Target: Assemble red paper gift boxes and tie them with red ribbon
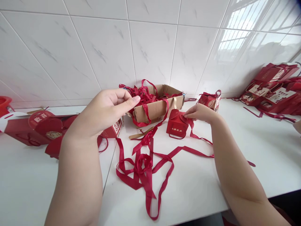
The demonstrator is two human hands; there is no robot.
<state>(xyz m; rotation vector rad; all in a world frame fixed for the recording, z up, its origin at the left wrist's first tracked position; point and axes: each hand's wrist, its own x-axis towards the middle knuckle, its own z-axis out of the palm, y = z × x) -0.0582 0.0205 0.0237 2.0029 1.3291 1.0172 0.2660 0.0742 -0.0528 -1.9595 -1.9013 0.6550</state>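
Observation:
My left hand is raised in front of the cardboard box, its fingers curled towards the thumb. Whatever it may hold is hidden. Lower and to the right, my right hand pinches at the top of a small red gift box with pale lettering on its front. A red ribbon trails from beside those fingertips onto the table. Tangled red ribbon lies across the table between my forearms, one strand running up to the cardboard box, which is full of more ribbon.
Folded red gift boxes stand at the left, partly behind my left arm. Another red box is behind my right hand. Stacked red boxes fill the far right. A flat wooden stick lies before the cardboard box. White tiles back the table.

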